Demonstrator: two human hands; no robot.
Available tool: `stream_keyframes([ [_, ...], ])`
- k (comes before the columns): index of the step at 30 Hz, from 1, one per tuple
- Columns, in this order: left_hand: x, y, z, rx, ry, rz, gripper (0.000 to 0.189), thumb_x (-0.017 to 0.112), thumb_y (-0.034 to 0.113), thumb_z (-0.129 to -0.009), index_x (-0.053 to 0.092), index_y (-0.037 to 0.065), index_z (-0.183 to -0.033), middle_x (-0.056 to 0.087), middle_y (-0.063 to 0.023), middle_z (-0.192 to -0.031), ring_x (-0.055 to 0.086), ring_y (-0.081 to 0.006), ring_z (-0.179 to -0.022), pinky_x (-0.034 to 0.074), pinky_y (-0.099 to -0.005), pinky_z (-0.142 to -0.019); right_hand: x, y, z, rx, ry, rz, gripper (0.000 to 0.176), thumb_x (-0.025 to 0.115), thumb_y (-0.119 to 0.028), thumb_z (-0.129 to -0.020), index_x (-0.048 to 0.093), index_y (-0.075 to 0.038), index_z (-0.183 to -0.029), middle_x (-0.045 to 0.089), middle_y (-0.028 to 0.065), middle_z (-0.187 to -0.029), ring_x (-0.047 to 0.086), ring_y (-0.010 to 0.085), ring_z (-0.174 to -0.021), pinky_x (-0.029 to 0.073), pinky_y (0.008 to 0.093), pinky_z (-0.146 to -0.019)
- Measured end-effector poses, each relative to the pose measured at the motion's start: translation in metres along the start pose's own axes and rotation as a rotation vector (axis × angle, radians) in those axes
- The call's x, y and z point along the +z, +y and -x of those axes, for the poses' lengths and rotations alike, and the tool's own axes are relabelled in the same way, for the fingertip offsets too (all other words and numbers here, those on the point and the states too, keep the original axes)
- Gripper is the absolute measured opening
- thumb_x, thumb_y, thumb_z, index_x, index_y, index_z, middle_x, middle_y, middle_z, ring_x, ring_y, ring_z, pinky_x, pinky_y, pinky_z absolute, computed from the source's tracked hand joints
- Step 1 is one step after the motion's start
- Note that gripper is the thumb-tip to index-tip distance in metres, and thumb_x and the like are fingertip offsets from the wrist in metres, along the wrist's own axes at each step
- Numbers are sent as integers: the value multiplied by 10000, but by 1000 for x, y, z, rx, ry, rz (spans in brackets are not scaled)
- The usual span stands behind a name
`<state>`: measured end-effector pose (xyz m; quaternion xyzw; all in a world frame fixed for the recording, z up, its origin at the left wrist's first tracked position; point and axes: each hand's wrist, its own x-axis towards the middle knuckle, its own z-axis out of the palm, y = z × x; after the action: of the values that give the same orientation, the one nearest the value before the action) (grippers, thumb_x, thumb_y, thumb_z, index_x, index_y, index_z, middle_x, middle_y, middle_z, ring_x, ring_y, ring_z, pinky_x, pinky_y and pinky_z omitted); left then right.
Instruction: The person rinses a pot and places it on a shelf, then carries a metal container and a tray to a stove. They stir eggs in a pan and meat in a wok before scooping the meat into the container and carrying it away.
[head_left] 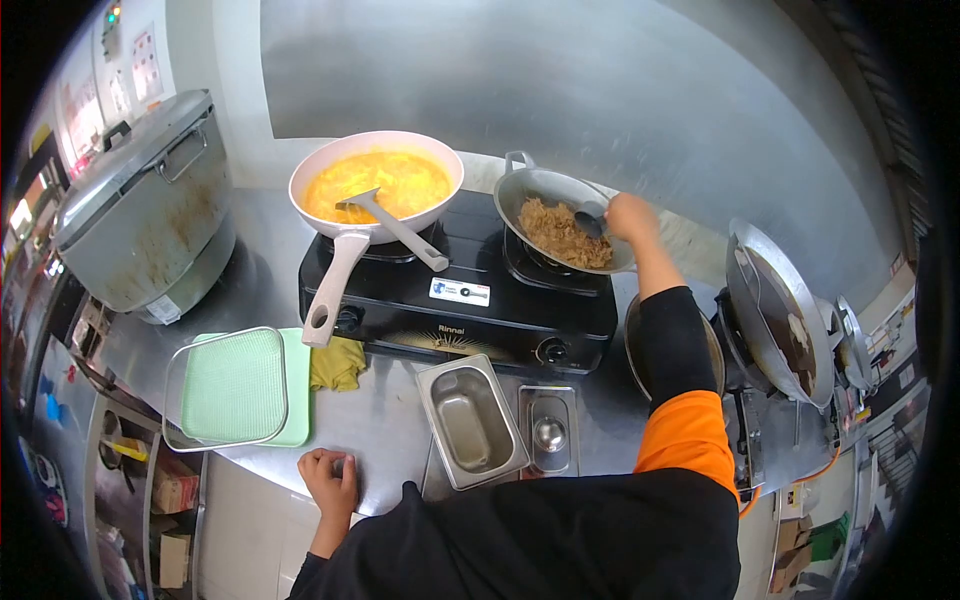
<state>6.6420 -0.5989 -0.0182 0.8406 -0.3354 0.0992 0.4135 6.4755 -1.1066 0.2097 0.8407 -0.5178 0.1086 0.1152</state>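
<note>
My right hand (pixel 632 218) is closed round the handle of a dark ladle (pixel 590 220), whose head rests at the brown shredded food (pixel 557 232) in a grey wok (pixel 508 190) on the right burner. On the left burner, a white pan (pixel 300 185) holds yellow-orange liquid (pixel 400 175), with a grey spatula (pixel 400 230) lying across its rim. My left hand (pixel 328 480) rests at the counter's front edge with its fingers curled; whether they hold anything is hidden.
A green tray (pixel 300 385) under a wire basket (pixel 235 387) and a yellow-green cloth (pixel 338 365) lie left of the steel containers (pixel 474 425). A large pot (pixel 150 220) stands far left. More woks (pixel 740 240) stand right of the black stove (pixel 400 325).
</note>
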Motion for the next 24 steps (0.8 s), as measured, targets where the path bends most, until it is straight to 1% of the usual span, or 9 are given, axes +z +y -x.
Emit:
stream_keyframes([
  [2,2,0,0,15,15,10,126,630,99,-640,549,42,-717,461,-105,-793,414,-279,-827,343,-363,-727,-16,3,1,81,-11,-17,203,551,-191,-727,620,-16,-802,596,179,-858,569,325,-831,451,401,-693],
  [5,2,3,-1,20,16,18,128,632,103,-641,549,41,-716,460,-104,-792,414,-279,-827,341,-363,-731,-1,-1,7,22,-40,73,204,537,-172,-725,616,-10,-820,591,189,-876,568,326,-839,451,397,-704],
  [8,5,-2,-1,36,24,1,130,634,100,-638,548,39,-715,460,-104,-792,414,-278,-828,341,-365,-731,8,-21,15,0,-36,-29,190,518,-145,-716,618,-13,-809,594,191,-860,572,327,-829,455,391,-701],
  [9,6,-5,0,41,29,-10,131,634,98,-636,548,39,-715,460,-104,-792,414,-278,-828,340,-365,-731,3,-27,19,38,16,-103,183,504,-131,-713,620,-9,-786,598,194,-820,574,327,-818,455,391,-695],
  [12,5,-3,0,7,15,16,130,634,94,-634,545,38,-711,461,-105,-793,414,-277,-828,341,-365,-726,-12,-39,19,-101,-25,-129,178,496,-121,-712,623,-11,-771,602,190,-796,578,325,-801,456,395,-685],
  [15,4,-1,0,11,20,22,128,632,91,-634,542,39,-709,461,-105,-792,415,-277,-827,340,-366,-726,-11,-59,38,-158,-58,23,174,503,-128,-713,627,-23,-775,607,174,-784,583,322,-781,457,398,-671],
  [18,4,-1,0,20,37,10,125,631,88,-639,541,39,-711,461,-104,-792,416,-275,-822,342,-361,-723,21,-39,16,-135,-41,74,180,495,-124,-712,631,-38,-792,612,157,-804,587,316,-777,460,394,-663],
  [21,3,1,-1,7,43,30,119,629,83,-644,541,40,-713,461,-102,-790,416,-272,-815,344,-355,-716,-11,-32,7,38,13,-16,192,489,-118,-715,631,-52,-826,609,154,-841,587,319,-788,463,390,-669],
  [24,3,1,-1,1,52,47,115,626,83,-649,541,41,-712,461,-101,-790,417,-270,-812,346,-350,-712,-3,-30,-11,140,27,-28,203,492,-122,-717,624,-52,-853,603,158,-874,585,314,-803,464,392,-675],
])
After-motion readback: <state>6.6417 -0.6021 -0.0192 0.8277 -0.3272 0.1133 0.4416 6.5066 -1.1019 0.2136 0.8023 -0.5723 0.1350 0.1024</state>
